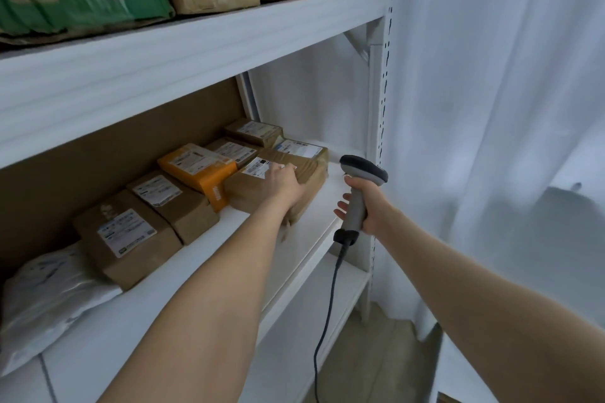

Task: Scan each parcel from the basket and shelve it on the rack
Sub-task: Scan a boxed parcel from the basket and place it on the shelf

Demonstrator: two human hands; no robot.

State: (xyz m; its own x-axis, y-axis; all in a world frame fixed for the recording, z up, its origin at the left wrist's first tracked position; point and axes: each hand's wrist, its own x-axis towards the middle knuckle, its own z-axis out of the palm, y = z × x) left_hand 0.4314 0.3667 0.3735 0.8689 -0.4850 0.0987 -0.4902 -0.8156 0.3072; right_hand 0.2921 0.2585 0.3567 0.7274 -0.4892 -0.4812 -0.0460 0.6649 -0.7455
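Step in hand looks like shelving: brown parcel sits on the rack's middle shelf, right end of the row, butted against the orange parcel on its left. The basket is not in view.

Key relation: the parcel is directly under the left hand, so there is no reach to close. Its long axis runs from the shelf's front edge toward the back, roughly in line with the left forearm. Its label faces up, just ahead of the fingertips. The left hand is the nearer 1; the right hand is beside the parcel's right edge, apart from it.

Left hand pose: arm extended, palm down, fingers laid flat and close together on the parcel's top. The thumb is hidden, so can't tell if it hooks the side.

Right hand: fingers wrapped round the handle of the barcode scanner, which is upright with its head pointing left, toward the parcel. Its cable hangs down past the shelf edge.

Judgement: the parcel seems seated (or needs 1 last nudge back to line up with the row). The next move is likely to lift the left hand straight off. Risk: dragging the parcel forward on withdrawal, since its near corner is at the shelf's front edge.
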